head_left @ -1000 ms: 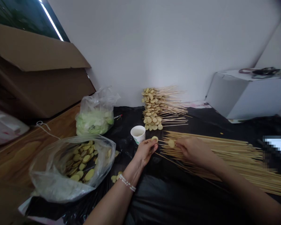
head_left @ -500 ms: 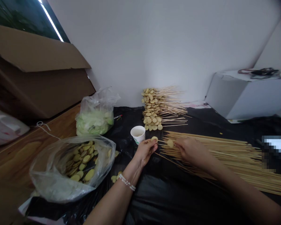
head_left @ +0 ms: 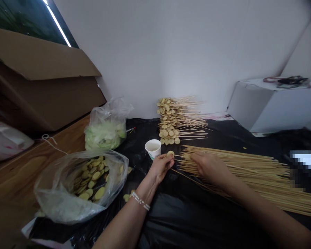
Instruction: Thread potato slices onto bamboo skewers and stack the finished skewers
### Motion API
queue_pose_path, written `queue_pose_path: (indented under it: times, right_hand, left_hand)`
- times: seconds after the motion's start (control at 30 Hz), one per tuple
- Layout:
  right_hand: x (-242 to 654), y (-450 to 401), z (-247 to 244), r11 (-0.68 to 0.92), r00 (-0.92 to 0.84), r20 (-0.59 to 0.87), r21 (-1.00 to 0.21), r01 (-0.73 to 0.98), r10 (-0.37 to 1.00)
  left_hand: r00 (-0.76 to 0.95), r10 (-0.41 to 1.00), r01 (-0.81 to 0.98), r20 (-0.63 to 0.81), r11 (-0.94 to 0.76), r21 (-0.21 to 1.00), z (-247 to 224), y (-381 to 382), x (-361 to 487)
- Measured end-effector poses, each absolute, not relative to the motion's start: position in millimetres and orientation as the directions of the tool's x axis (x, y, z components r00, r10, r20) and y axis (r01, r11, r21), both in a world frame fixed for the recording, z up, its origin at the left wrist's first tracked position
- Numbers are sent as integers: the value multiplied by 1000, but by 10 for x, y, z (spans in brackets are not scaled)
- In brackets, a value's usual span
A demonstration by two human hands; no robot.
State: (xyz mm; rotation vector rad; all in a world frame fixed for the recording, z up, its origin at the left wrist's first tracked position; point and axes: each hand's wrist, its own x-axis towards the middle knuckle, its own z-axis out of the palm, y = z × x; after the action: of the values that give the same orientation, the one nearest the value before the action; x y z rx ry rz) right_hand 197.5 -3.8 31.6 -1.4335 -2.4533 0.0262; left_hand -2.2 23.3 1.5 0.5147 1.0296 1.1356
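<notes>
Slice (head_left: 170,153) pinched between thumb and fingers of the left hand (head_left: 159,168), right at the end of a thin stick (head_left: 178,156), and here's the right hand (head_left: 207,165), fingers closed at the edge of a second slice (head_left: 186,157) farther along that stick, over the bundle of bare sticks (head_left: 251,176)! Just behind the left hand stands a paper cup (head_left: 153,149), loaded skewers (head_left: 169,122) lie stacked beyond, and an open plastic bag (head_left: 64,211) of slices sits to the left.
</notes>
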Motion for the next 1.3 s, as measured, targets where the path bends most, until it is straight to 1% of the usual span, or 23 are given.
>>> queue_pose_path:
  times: [0.03,0.07,0.2,0.27,0.33,0.43,0.47,0.5,0.53,0.63,0.7,0.83,0.97,1.03,1.07,1.2,1.23,1.3]
  right_hand:
    - [1973,-38,313,508,-465,252,-148,848,849]
    - [1974,-34,309,513,-470,247,-155,844,848]
    - [1993,18,288,504,-470,181,-319,803,864]
    - [1992,28,279,499,-471,169,-360,788,866]
    - [1972,9,278,489,-452,188,-328,808,872]
    - [1929,-42,283,455,-410,230,-192,870,882]
    - [1919,-53,284,445,-403,233,-170,879,885]
    - [1913,-55,282,444,-402,226,-177,878,887]
    - [1912,-51,278,449,-407,214,-211,868,888]
    - [1920,-17,256,465,-436,164,-345,815,885]
    - [1920,-5,241,453,-429,151,-370,811,891]
    - [1903,-16,229,411,-373,173,-328,851,911]
    - [1902,-7,226,451,-423,159,-365,814,892]
    - [1896,-13,224,460,-435,153,-365,810,887]
    - [1888,-23,223,457,-428,159,-342,821,890]
    - [1847,-79,230,429,-391,212,-177,886,896]
    - [1841,-82,234,428,-391,215,-171,887,895]
    - [1841,-69,237,446,-411,186,-226,866,892]
  left_hand:
    - [63,914,-492,-400,377,785,15,233,-23]
    - [66,915,-492,-398,377,785,13,232,-24]
    - [78,922,-464,-379,370,805,-11,231,-24]
    - [77,925,-457,-372,365,811,-19,233,-24]
    - [76,924,-460,-375,366,809,-15,234,-24]
    - [62,917,-465,-394,376,801,6,233,-24]
    - [58,915,-464,-399,378,801,13,231,-25]
    - [58,915,-461,-400,380,802,18,228,-26]
    - [61,916,-455,-397,380,805,19,225,-27]
    - [82,923,-434,-376,373,820,11,221,-31]
    - [88,927,-425,-365,367,827,2,223,-34]
    - [95,931,-415,-353,360,835,-5,227,-43]
    - [113,932,-400,-343,359,843,-6,228,-55]
    - [119,933,-399,-339,358,844,-11,231,-60]
    - [121,933,-399,-338,357,844,-14,234,-61]
    - [108,931,-399,-348,361,843,-17,240,-61]
    - [106,931,-398,-349,362,843,-15,239,-60]
    - [116,932,-392,-345,362,846,-12,235,-59]
